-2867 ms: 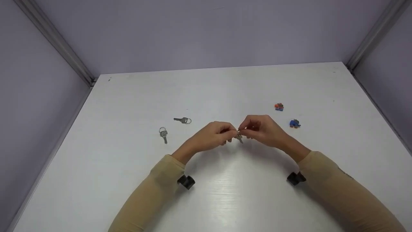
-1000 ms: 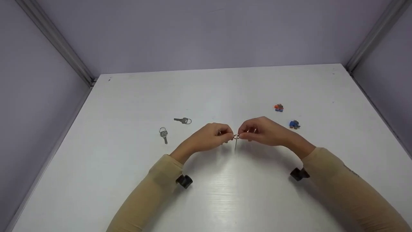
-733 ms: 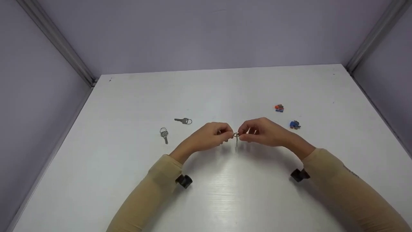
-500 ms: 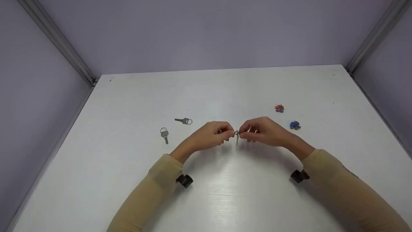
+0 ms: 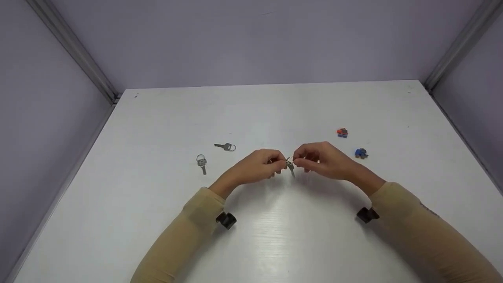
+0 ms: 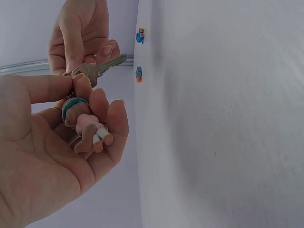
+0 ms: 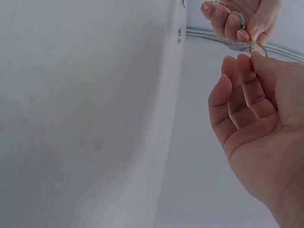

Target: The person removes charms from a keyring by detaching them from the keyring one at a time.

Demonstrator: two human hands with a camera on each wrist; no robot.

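Above the middle of the white table (image 5: 275,236) my two hands meet around a silver key (image 5: 290,168) on a ring. My left hand (image 5: 281,165) pinches the ring by the key's head (image 6: 88,71) and cradles a small pinkish charm with a teal band (image 6: 88,130) in its curled fingers. My right hand (image 5: 298,162) pinches the key from the other side, its fingertips (image 7: 244,56) at the ring (image 7: 260,46). The blade (image 6: 114,61) sticks out past the right hand (image 6: 78,38).
Two more keys on rings lie left of the hands (image 5: 201,162) (image 5: 225,146). Right of the hands sit an orange-red small figure (image 5: 342,132) and a blue one (image 5: 360,153). Grey walls enclose the table on three sides.
The key hung straight down between the fingertips a second ago; now it tilts with its blade to the lower right. Both hands have stayed almost in place.
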